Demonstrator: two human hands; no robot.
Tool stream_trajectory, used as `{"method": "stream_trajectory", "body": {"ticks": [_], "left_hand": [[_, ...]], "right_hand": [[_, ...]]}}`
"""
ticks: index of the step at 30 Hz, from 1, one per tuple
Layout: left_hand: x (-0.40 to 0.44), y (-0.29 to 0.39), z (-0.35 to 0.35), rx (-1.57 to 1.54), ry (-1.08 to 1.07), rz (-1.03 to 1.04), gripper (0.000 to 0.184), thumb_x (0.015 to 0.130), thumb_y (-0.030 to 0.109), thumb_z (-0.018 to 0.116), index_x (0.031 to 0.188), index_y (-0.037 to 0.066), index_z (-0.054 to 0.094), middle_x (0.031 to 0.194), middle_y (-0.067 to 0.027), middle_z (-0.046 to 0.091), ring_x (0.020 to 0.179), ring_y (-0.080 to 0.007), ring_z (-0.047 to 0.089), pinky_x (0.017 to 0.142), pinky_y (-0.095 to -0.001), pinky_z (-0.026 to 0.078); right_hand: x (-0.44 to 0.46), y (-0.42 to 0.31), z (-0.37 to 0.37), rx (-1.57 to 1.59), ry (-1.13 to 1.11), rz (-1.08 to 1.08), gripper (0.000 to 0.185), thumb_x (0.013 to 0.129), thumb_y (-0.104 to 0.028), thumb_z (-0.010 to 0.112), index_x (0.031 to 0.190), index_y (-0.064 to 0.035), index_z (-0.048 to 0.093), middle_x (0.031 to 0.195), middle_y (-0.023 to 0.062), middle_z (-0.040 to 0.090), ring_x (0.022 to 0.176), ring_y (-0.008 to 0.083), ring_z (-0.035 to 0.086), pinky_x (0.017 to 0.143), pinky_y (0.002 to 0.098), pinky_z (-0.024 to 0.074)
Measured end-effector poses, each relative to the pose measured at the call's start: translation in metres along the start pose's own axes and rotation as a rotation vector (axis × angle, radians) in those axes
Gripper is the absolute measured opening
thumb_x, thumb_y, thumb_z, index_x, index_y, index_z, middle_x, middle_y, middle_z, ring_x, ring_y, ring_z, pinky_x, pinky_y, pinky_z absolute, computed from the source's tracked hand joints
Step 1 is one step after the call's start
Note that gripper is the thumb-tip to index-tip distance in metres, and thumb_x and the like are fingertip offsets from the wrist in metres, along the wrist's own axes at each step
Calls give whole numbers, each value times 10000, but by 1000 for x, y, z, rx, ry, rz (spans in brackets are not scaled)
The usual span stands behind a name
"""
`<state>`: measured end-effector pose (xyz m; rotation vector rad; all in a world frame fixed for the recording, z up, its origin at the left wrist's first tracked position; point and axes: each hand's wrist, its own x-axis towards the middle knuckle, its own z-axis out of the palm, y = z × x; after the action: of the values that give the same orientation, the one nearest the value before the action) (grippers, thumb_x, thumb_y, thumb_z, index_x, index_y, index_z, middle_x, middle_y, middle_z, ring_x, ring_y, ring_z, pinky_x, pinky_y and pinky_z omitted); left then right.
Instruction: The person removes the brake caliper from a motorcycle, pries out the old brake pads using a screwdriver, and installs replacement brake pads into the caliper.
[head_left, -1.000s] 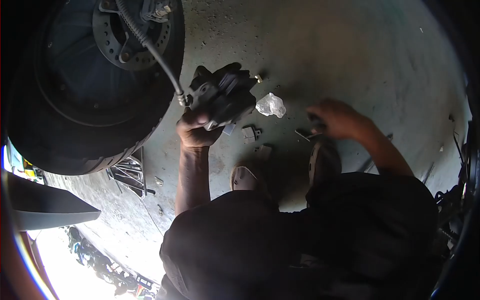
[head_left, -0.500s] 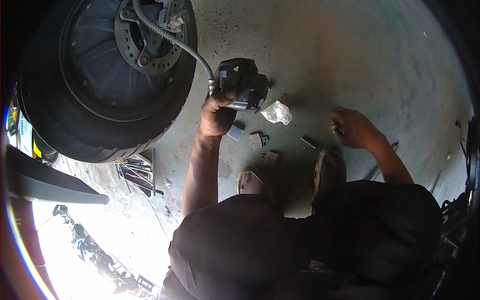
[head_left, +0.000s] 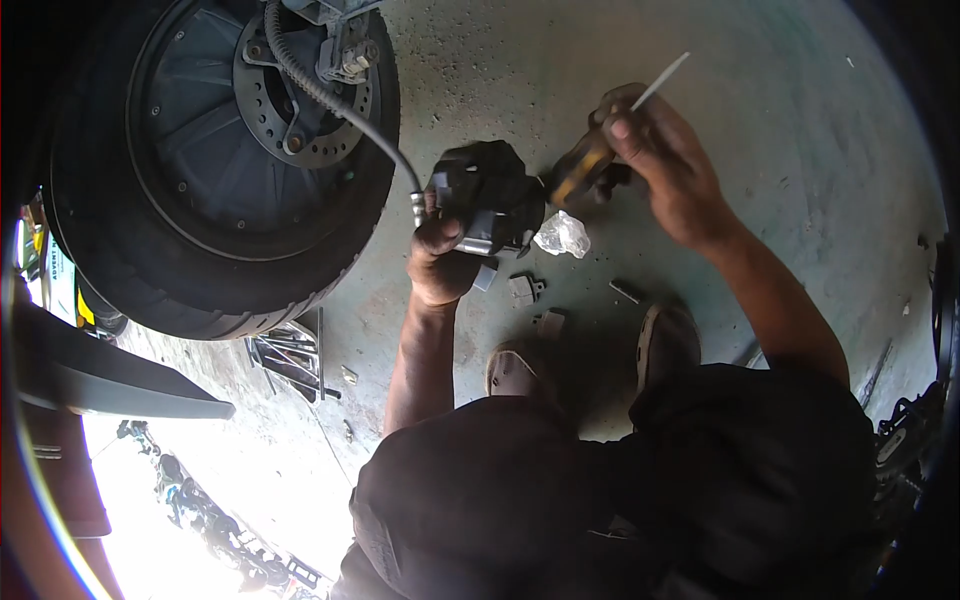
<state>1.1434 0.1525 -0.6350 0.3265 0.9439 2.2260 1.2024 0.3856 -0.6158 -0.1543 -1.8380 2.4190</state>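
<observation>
My left hand (head_left: pixel 440 266) is wrapped round a black brake caliper (head_left: pixel 488 200), held up off the floor beside the wheel. A grey brake hose (head_left: pixel 372 128) runs from the caliper up towards the wheel hub. To the right, my right hand (head_left: pixel 668 168) is closed on a screwdriver (head_left: pixel 584 168) with a black and yellow handle. Its pale shaft points up and away to the right, while the handle end is close to the caliper; whether they touch I cannot tell. Below them on the floor lie a crumpled clear plastic bag (head_left: pixel 564 235) and a brake pad (head_left: pixel 525 290).
A large tyre (head_left: pixel 365 230) with a drilled brake disc (head_left: pixel 262 110) fills the upper left. Between my shoes lies a small dark bar (head_left: pixel 625 291); another pad-like piece (head_left: pixel 550 321) is by my left shoe (head_left: pixel 514 370). Several metal tools (head_left: pixel 287 355) lie on a rack under the tyre.
My right hand has risen and moved left towards the caliper, bringing the screwdriver into plain sight. My left hand and the caliper sit slightly lower in view.
</observation>
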Motion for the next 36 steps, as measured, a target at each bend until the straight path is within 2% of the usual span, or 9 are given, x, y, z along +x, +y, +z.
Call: {"method": "stream_trajectory", "body": {"ticks": [8,17,20,24,26,28,30,33,36], "left_hand": [[-16,18,-2,320,537,86,381,786,118,600,1132,-37,560,1074,-123,628,1013,-211,606,915,-356,457],[-11,22,36,514,700,-216,461,902,446,570,1121,42,590,1030,-103,663,890,-170,647,705,-354,531],[-10,15,37,150,640,-167,417,883,394,618,1109,47,575,1015,-104,661,894,-194,652,713,-376,543],[-10,0,24,232,530,-86,371,853,320,672,1086,54,561,1013,-105,653,912,-224,648,730,-375,542],[-8,-7,21,179,494,-8,534,821,314,672,1242,39,492,1206,-149,587,1068,-251,597,875,-382,478],[-3,-4,17,31,450,2,494,758,270,695,1163,52,511,1133,-98,575,966,-205,592,849,-361,462],[1,-3,3,-298,52,-22,429,700,242,700,1066,107,524,998,-18,508,861,-142,531,802,-343,450],[4,-1,19,-365,55,0,370,665,204,693,994,166,529,919,16,428,842,-110,470,773,-338,442],[6,-6,14,-420,17,38,375,644,185,692,986,169,539,989,-16,460,913,-177,505,803,-380,462]], "right_hand": [[-1,28,18,-139,-88,11,187,975,-216,525,973,-33,491,783,24,518,673,101,520,658,275,447],[-16,32,41,-165,-191,154,197,955,-212,554,970,-27,492,792,51,558,754,152,591,698,328,452],[-28,22,50,-342,-249,49,184,935,-146,578,1013,-8,485,784,51,549,748,146,594,707,314,461],[-30,11,45,-405,-299,102,206,897,-107,614,1028,2,498,818,57,553,771,136,583,699,314,469],[-22,4,35,-402,-283,61,218,884,-96,618,1051,2,518,882,56,579,811,141,584,709,307,472],[-11,-14,20,-370,-252,35,241,871,-86,623,1072,8,529,937,64,604,841,157,593,733,292,470],[2,-35,11,-213,-21,-159,237,889,-68,593,1101,16,530,961,83,608,864,148,584,760,278,468],[19,-65,10,28,116,-312,232,911,-81,571,1108,32,529,994,116,602,904,152,580,800,284,462],[12,-75,25,-625,240,-567,221,937,-78,533,1124,39,523,1018,126,587,950,168,575,844,300,455]]}}
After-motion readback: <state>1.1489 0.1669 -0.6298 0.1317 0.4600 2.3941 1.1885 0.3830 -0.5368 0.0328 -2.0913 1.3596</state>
